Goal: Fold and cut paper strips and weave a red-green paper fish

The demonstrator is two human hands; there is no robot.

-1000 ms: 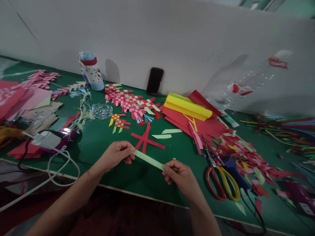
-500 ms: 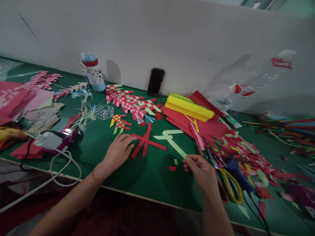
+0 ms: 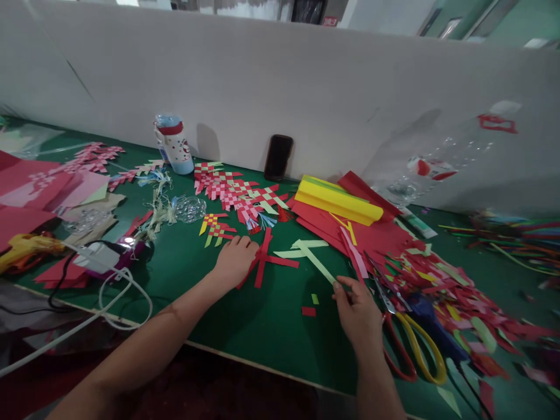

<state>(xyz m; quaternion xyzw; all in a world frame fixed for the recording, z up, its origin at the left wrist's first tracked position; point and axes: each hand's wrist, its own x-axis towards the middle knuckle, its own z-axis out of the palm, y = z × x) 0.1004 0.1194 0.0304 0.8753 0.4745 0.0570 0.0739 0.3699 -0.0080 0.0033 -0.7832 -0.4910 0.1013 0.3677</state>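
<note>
Your right fingers [image 3: 349, 283] pinch an unwoven pale-green strip [image 3: 319, 265]. Left fingers [image 3: 249, 245], grip unclear, overlie crossed red strips [image 3: 282, 262]; finished-looking weaves [image 3: 228, 189] lie beyond.

The left hand [image 3: 236, 259], palm down, covers the left portion of the crossed flat red paper strips [image 3: 263, 257] on the dark-green tabletop [image 3: 266, 335]. The right hand [image 3: 356, 309] pinches the near end of a narrow pale-green paper strip [image 3: 319, 263]; its far end overlaps two other pale-green paper strips [image 3: 287, 254]. Metal scissors [image 3: 401, 318] with one red and one yellow handle loop lie just right of the right hand.
</note>
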